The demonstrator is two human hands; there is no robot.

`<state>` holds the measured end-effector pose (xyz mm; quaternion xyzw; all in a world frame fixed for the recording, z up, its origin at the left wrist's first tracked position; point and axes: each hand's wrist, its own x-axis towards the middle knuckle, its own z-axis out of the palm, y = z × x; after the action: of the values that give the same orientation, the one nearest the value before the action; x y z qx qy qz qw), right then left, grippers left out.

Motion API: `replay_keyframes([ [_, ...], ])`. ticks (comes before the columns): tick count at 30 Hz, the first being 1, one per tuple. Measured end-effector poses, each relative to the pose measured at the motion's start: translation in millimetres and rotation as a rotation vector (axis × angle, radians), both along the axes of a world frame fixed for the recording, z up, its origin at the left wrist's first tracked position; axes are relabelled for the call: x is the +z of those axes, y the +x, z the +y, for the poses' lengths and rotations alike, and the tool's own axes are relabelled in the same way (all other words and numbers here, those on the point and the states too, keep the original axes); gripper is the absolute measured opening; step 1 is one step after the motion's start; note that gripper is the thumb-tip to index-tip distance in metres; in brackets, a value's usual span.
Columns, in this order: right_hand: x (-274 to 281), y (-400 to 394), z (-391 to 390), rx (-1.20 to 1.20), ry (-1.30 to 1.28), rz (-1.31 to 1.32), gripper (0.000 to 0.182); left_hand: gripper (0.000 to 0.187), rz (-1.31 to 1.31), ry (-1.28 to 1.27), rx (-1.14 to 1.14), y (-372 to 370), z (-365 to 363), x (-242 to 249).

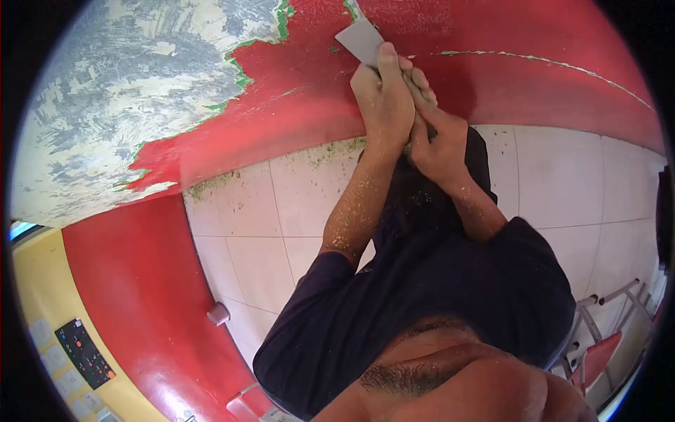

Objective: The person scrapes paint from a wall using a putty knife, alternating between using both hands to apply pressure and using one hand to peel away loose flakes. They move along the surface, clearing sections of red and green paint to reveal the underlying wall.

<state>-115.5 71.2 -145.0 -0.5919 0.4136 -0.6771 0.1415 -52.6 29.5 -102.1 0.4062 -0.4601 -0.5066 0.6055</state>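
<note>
A flat grey scraper lies with its blade against the red wall, close to a small patch of green-edged bare surface. My left hand is closed around the scraper near the blade, its thumb stretched along the tool. Right beside it, my right hand is closed at the handle end, and the two hands touch. Most of the handle is hidden by the fingers. To the left of the blade, a large stripped area shows grey and white, with ragged green and red paint edges.
Paint flakes lie on the tiled floor along the wall's foot. At the left is a yellow panel with a black switch plate. A metal-legged chair stands at the lower right.
</note>
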Motion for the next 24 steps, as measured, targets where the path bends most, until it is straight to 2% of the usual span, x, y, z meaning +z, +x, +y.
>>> replay_keyframes([
  [3, 34, -4, -11, 0.022, -0.054, 0.050, 0.041, 0.025, 0.000, -0.072, -0.142, 10, -6, 62],
  [5, 63, 1, -29, 0.026, -0.221, 0.026, 0.033, 0.026, 0.037, -0.107, -0.077, 7, -13, 95],
  [7, 87, 4, -34, 0.110, -0.222, -0.092, 0.022, 0.029, 0.055, -0.275, -0.019, 17, -19, 104],
  [8, 92, -3, -28, 0.144, -0.234, -0.060, 0.031, 0.028, 0.056, -0.420, 0.004, 27, -21, 96],
  [10, 63, -18, -11, 0.192, -0.161, -0.182, 0.035, 0.026, -0.156, -0.851, 0.365, 35, -35, 73],
  [11, 44, -26, -2, 0.218, -0.115, -0.247, 0.037, 0.028, -0.556, -0.958, 0.545, 40, -34, 60],
  [12, 30, -33, 5, 0.121, -0.102, -0.259, 0.037, 0.032, -0.910, -1.072, 0.782, 44, -34, 48],
  [13, 17, -41, 12, 0.015, -0.090, -0.274, 0.037, 0.037, -1.121, -1.039, 0.915, 29, -30, 30],
  [14, 7, -49, 21, -0.011, 0.000, -0.305, 0.037, 0.048, -1.181, -0.824, 0.810, 14, -25, 7],
  [17, -19, -77, 49, -0.066, 0.201, -0.330, 0.036, 0.043, -1.305, -1.025, 0.896, -14, -34, -29],
  [20, -35, -104, 73, -0.140, 0.268, -0.218, 0.036, 0.013, -0.886, -1.244, 0.890, -25, -45, -45],
  [23, -32, -120, 87, -0.200, 0.306, -0.217, 0.036, 0.026, -0.672, -1.183, 0.799, -22, -50, -64],
  [24, -38, -124, 87, -0.184, 0.279, -0.237, 0.037, 0.023, -0.578, -1.070, 0.923, -23, -50, -60],
])
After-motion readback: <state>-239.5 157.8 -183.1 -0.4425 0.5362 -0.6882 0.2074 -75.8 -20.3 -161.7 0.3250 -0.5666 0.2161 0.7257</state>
